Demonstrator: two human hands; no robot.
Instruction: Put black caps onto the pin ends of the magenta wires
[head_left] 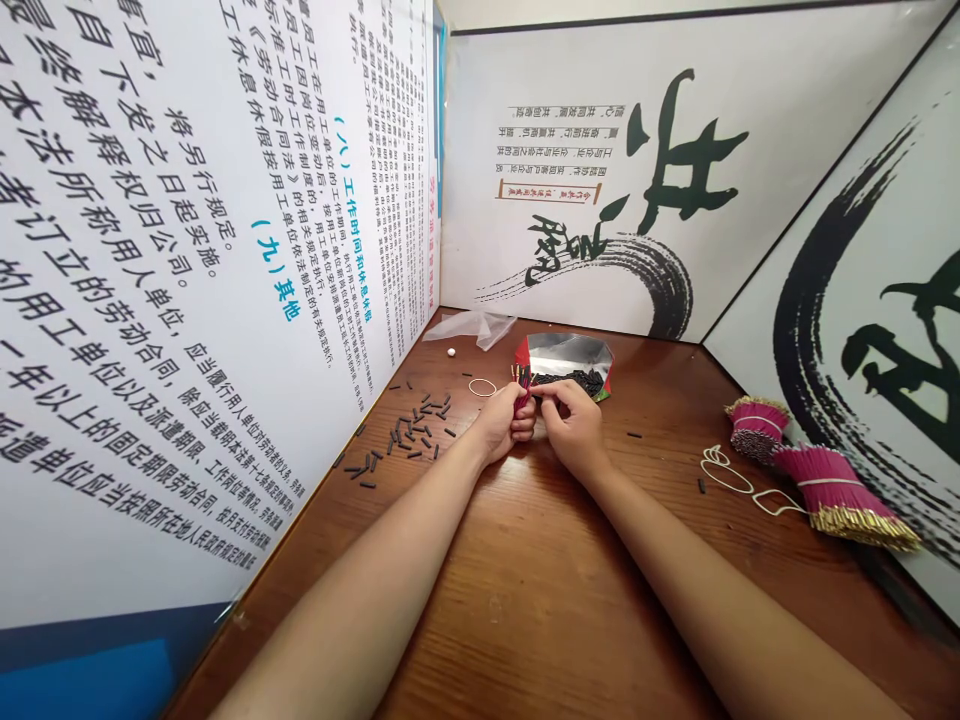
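My left hand [504, 422] is closed around a small bundle of magenta wires [521, 399], whose upper ends show black sleeves and a few gold-coloured tips. Close on its right, my right hand [571, 422] has its thumb and forefinger pinched together at the bundle's upper end. Whatever lies between those fingertips is too small to make out. Just behind both hands is an opened bag [564, 352] with a silvery inside and red edges, holding many short black tubes [581, 382]. More black tubes [412, 432] lie scattered on the brown wooden table [495, 590], left of my left hand.
Two thick bundles of magenta wires [832, 482] with gold ends lie at the right, beside loose pale rubber bands [739, 475]. Another band [482, 387] and a clear plastic bag [472, 328] lie further back. Printed white panels [555, 60] enclose the table.
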